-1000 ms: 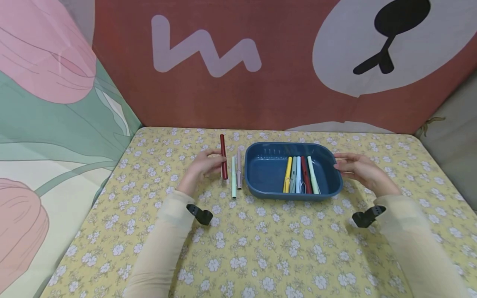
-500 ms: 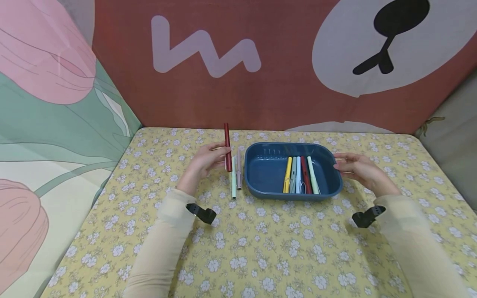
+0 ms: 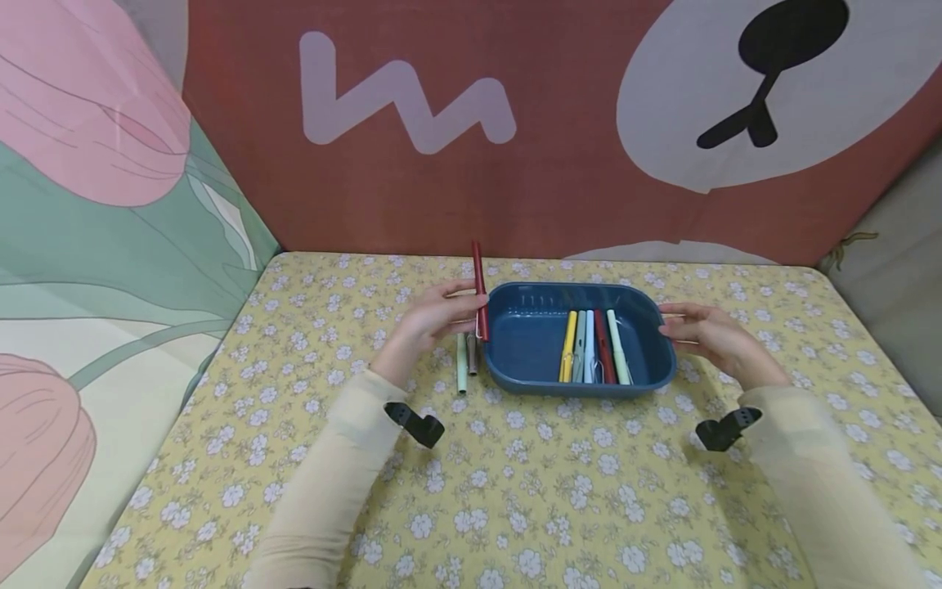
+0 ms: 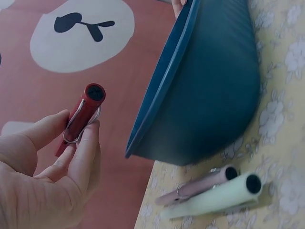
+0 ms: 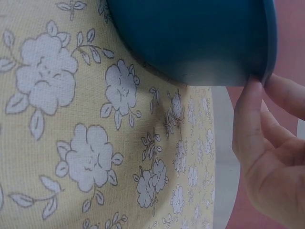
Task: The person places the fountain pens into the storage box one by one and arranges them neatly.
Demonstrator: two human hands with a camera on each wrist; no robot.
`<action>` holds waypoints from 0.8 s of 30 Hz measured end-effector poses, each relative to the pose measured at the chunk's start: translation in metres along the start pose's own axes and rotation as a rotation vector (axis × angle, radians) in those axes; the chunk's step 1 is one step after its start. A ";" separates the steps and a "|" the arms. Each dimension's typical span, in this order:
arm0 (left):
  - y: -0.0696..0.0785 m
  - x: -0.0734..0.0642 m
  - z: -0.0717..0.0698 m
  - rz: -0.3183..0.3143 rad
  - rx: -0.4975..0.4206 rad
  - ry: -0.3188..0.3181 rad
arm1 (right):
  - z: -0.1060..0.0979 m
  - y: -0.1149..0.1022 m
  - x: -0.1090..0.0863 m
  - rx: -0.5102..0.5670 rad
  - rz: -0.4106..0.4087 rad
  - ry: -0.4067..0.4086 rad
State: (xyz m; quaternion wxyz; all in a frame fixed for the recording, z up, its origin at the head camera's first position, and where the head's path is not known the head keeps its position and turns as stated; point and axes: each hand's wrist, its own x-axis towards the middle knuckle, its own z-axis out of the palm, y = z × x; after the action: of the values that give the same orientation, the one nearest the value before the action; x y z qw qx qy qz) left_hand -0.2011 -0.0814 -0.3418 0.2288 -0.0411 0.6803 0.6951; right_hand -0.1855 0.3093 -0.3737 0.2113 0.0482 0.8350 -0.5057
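Note:
Between thumb and fingers my left hand pinches a dark red pen with a wire clip, raised beside the left rim of a blue plastic tray. In the left wrist view the pen points its capped end at the camera. My right hand pinches the tray's right rim; the right wrist view shows thumb and finger at the edge of the tray. Inside the tray lie a yellow pen, a red pen, a pale green pen and others, side by side.
Left of the tray, a mint green pen and a mauve pen lie on the yellow floral tablecloth, partly hidden under my left hand. A reddish printed backdrop rises behind the table's far edge.
My left hand has carried the red pen right and slightly up, from left of the loose pens to the tray's left rim. My right hand has stayed at the tray's right rim.

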 end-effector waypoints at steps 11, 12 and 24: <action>-0.001 0.006 0.024 -0.009 -0.004 -0.071 | 0.000 0.001 0.001 -0.006 0.007 -0.002; -0.001 0.006 0.026 -0.012 -0.004 -0.074 | -0.001 0.001 0.001 -0.005 0.007 -0.004; -0.009 0.013 0.054 -0.028 0.030 -0.104 | 0.000 0.001 0.001 -0.007 0.004 -0.006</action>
State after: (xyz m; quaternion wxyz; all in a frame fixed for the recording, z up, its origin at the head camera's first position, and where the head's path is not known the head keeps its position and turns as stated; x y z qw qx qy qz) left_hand -0.1954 -0.0265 -0.3507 0.2741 -0.0110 0.6771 0.6829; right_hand -0.1863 0.3096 -0.3745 0.2152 0.0475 0.8361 -0.5024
